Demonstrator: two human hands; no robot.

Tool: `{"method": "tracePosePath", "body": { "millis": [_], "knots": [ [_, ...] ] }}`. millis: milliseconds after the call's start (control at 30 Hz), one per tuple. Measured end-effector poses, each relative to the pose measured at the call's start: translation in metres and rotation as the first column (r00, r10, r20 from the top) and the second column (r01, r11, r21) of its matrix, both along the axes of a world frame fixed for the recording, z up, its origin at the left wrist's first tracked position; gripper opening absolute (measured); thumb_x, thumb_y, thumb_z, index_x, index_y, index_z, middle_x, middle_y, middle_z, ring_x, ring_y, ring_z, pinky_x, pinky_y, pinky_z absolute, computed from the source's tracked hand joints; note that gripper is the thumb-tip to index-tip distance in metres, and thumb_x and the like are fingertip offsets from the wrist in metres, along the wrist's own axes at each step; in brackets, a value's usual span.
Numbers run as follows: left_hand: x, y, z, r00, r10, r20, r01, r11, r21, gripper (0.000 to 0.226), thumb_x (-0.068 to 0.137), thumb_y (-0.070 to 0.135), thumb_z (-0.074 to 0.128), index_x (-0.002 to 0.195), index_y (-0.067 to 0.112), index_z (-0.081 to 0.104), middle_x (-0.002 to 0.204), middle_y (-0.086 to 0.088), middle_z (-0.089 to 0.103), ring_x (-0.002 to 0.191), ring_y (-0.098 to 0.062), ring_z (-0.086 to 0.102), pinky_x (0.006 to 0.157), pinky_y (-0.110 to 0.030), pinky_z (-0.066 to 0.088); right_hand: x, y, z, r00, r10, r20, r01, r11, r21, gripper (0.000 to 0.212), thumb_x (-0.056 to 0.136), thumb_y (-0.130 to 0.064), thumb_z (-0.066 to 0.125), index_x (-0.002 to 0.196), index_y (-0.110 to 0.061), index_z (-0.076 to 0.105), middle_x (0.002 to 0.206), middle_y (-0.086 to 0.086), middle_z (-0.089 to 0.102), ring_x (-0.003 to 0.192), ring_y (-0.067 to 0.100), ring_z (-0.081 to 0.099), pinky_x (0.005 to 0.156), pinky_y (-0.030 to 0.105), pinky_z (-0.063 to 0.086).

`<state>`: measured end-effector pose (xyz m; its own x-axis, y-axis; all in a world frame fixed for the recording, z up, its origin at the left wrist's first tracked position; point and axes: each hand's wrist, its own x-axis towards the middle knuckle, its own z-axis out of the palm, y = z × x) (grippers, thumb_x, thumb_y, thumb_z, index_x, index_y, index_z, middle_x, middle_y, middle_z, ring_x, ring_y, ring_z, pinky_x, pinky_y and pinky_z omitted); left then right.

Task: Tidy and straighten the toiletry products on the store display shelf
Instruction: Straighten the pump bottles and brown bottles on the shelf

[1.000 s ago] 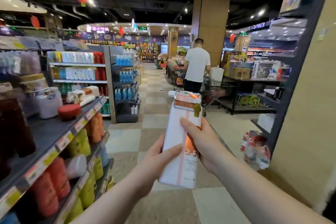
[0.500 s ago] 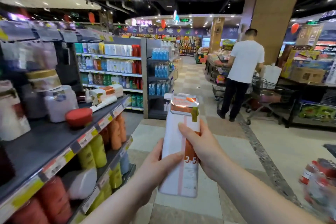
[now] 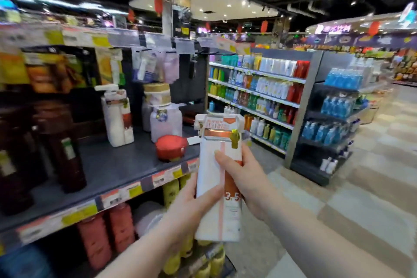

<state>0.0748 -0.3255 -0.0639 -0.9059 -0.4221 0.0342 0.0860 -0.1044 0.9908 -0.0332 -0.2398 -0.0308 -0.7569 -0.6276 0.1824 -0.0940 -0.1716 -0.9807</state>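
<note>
Head view: a dark display shelf (image 3: 108, 171) runs along the left, carrying tall brown bottles (image 3: 65, 146), a white pump bottle (image 3: 117, 119), a pale jar (image 3: 165, 119) and a red lid (image 3: 171, 146). Just off its front edge, a tall white and orange pack (image 3: 212, 214) stands upright in both hands. The left hand (image 3: 191, 207) grips its lower left side, thumb on the front. The right hand (image 3: 243, 176) clasps its right side, thumb pressed across the front

Shelf (image 3: 108, 165) bears pump bottle (image 3: 116, 119); red cap (image 3: 171, 146); brown bottles (image 3: 65, 149).
</note>
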Motion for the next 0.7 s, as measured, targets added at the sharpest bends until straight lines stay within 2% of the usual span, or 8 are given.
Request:
{"method": "tracePosePath", "body": {
  "millis": [100,167,233,300,400,467,600,700],
  "knots": [
    [0.001,-0.036,0.003,0.991,0.134,0.029,-0.133,0.990,-0.038,0.054,0.055,0.050,0.072,0.106,0.046,0.054,0.093,0.014,0.073,0.082,-0.009,0.070,0.061,-0.022,0.056,-0.010,-0.047,-0.001,0.987,0.161,-0.001,-0.161,0.987,-0.003,0.041,0.076,-0.033,0.072,0.111,-0.040,0.054,0.104,-0.009,0.071,0.093,0.011,0.068,0.082,0.037,0.056],
    [0.001,-0.065,0.003,0.976,0.216,0.018,-0.214,0.974,-0.076,0.042,0.057,0.054,0.077,0.091,0.062,0.054,0.090,0.021,0.071,0.080,-0.004,0.069,0.057,-0.017,0.053,-0.017,-0.077,0.003,0.967,0.250,-0.052,-0.251,0.968,-0.003,0.043,0.077,-0.029,0.072,0.114,-0.037,0.051,0.105,-0.009,0.070,0.096,0.010,0.067,0.088,0.039,0.054],
    [0.000,-0.095,0.002,0.959,0.282,-0.013,-0.281,0.952,-0.123,0.051,0.048,0.061,0.079,0.092,0.067,0.052,0.098,0.021,0.070,0.088,-0.006,0.069,0.067,-0.023,0.056,-0.023,-0.107,0.010,0.933,0.338,-0.119,-0.339,0.941,0.012,0.049,0.079,-0.025,0.071,0.121,-0.036,0.046,0.110,-0.008,0.068,0.100,0.009,0.065,0.091,0.038,0.052],
    [-0.004,-0.127,0.000,0.947,0.320,-0.038,-0.322,0.936,-0.144,0.069,0.043,0.065,0.079,0.106,0.061,0.052,0.106,0.016,0.070,0.096,-0.010,0.068,0.079,-0.033,0.054,-0.030,-0.138,0.018,0.899,0.404,-0.170,-0.408,0.913,0.013,0.057,0.080,-0.021,0.071,0.127,-0.034,0.041,0.114,-0.007,0.066,0.102,0.008,0.064,0.089,0.033,0.053],
    [-0.009,-0.172,-0.004,0.932,0.359,-0.053,-0.362,0.918,-0.160,0.079,0.046,0.058,0.082,0.118,0.051,0.050,0.110,0.012,0.069,0.100,-0.011,0.067,0.080,-0.031,0.055,-0.041,-0.183,0.023,0.840,0.493,-0.224,-0.489,0.869,0.078,0.064,0.079,-0.022,0.072,0.129,-0.038,0.037,0.113,-0.012,0.065,0.102,0.002,0.062,0.084,0.024,0.053],
    [-0.013,-0.199,-0.008,0.909,0.413,-0.053,-0.416,0.894,-0.166,0.077,0.051,0.049,0.083,0.121,0.049,0.049,0.110,0.013,0.069,0.100,-0.009,0.066,0.077,-0.026,0.055,-0.048,-0.214,0.019,0.799,0.542,-0.261,-0.531,0.839,0.117,0.069,0.078,-0.019,0.073,0.133,-0.037,0.035,0.115,-0.013,0.064,0.106,0.003,0.060,0.090,0.029,0.051],
    [-0.025,-0.237,-0.013,0.888,0.460,-0.010,-0.454,0.873,-0.180,0.066,0.074,0.028,0.075,0.126,0.051,0.042,0.110,0.017,0.068,0.100,-0.005,0.065,0.084,-0.029,0.052,-0.066,-0.265,0.011,0.749,0.601,-0.277,-0.576,0.798,0.174,0.076,0.076,-0.016,0.073,0.137,-0.035,0.032,0.119,-0.014,0.061,0.111,0.004,0.057,0.096,0.036,0.049],
    [-0.038,-0.258,-0.011,0.872,0.489,0.008,-0.477,0.854,-0.209,0.066,0.078,0.024,0.072,0.130,0.048,0.040,0.115,0.014,0.067,0.106,-0.007,0.062,0.093,-0.035,0.049,-0.081,-0.296,0.007,0.739,0.617,-0.270,-0.589,0.786,0.187,0.082,0.072,-0.019,0.074,0.139,-0.037,0.030,0.120,-0.013,0.061,0.112,0.007,0.057,0.099,0.043,0.047]
  ]
}}
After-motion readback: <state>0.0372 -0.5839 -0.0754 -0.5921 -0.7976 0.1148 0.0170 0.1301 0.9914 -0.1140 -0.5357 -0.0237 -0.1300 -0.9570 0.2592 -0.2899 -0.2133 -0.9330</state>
